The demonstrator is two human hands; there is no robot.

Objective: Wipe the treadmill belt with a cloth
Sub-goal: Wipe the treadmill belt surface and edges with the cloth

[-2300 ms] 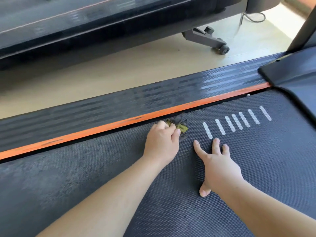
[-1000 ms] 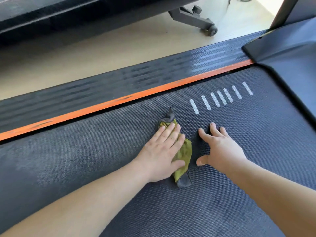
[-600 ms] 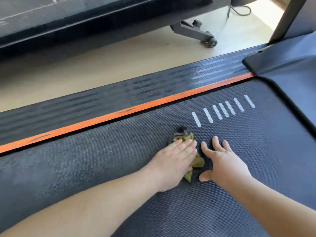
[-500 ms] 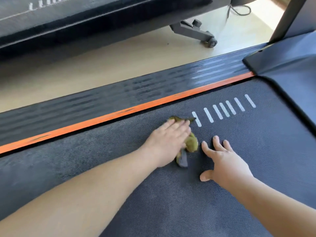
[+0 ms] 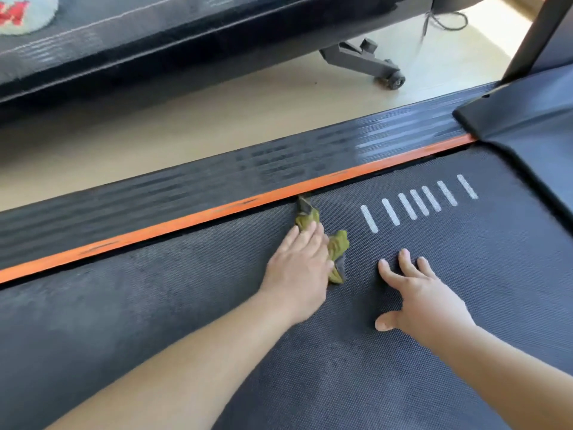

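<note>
**Olive cloth at the belt's far edge, close to the gap**

The dark grey textured treadmill belt (image 5: 434,352) bears both hands. The right hand (image 5: 428,293) lies flat on it, fingers spread and thumb out, holding nothing. If the belt rolls freely under that weight, this brace could slip and pitch the person forward.

Just left of it, the left hand (image 5: 297,271) presses the crumpled olive-green and grey cloth (image 5: 339,245) down with straight fingers held close together, not curled round it. Under a flat palm alone, the cloth may bunch up and slide out sideways. Part of it already pokes out on the right side of the hand.

Its far grey tip reaches the dark gap under the orange edge strip (image 5: 186,221). A push farther could wedge fabric between the belt and the black ribbed side rail (image 5: 217,178).

Most of the cloth is hidden beneath the palm, so its size and folds are unclear. The left hand and the rail are blurred. Whether the paler patches on the near-left belt are dust or damp, I cannot tell. Farther off, across the pale floor (image 5: 217,113), a second black machine (image 5: 186,35) is cut off at the top.
</note>
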